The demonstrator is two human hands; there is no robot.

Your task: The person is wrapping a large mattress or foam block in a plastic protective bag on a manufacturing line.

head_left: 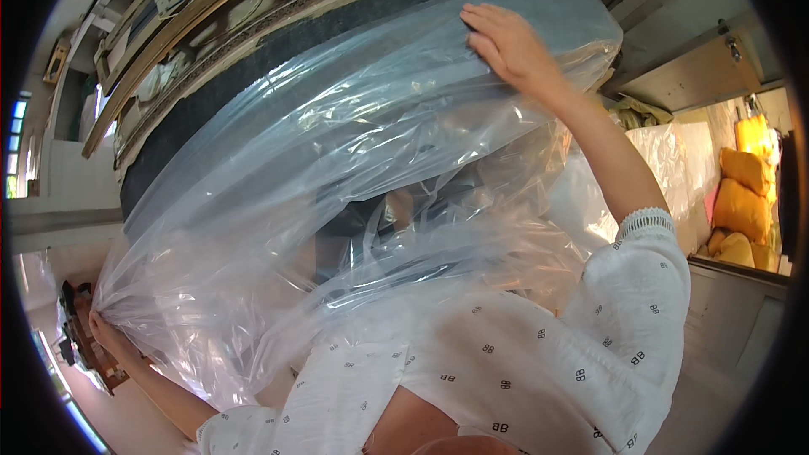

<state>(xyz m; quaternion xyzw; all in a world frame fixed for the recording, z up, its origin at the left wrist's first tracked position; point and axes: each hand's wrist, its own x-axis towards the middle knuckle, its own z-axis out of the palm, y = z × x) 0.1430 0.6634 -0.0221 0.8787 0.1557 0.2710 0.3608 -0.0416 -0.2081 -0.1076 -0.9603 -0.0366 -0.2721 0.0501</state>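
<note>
A large sheet of clear plastic film drapes over a long dark grey padded piece, wrinkled and shiny all across. Whether this piece is a sofa or something else, I cannot tell. At the far left, my left hand grips a gathered corner of the film, and folds fan out from its fingers. My right hand lies on the film near the far right end of the padded piece, fingers stretched forward and not gripping. Toward my body the film hangs loose, and dark patches show through it.
Beyond the padded piece, wooden frames and strips are piled at the upper left. A wooden panel with a latch stands to the right. Orange-yellow cushions are stacked past it. A brown wooden item stands behind my left hand.
</note>
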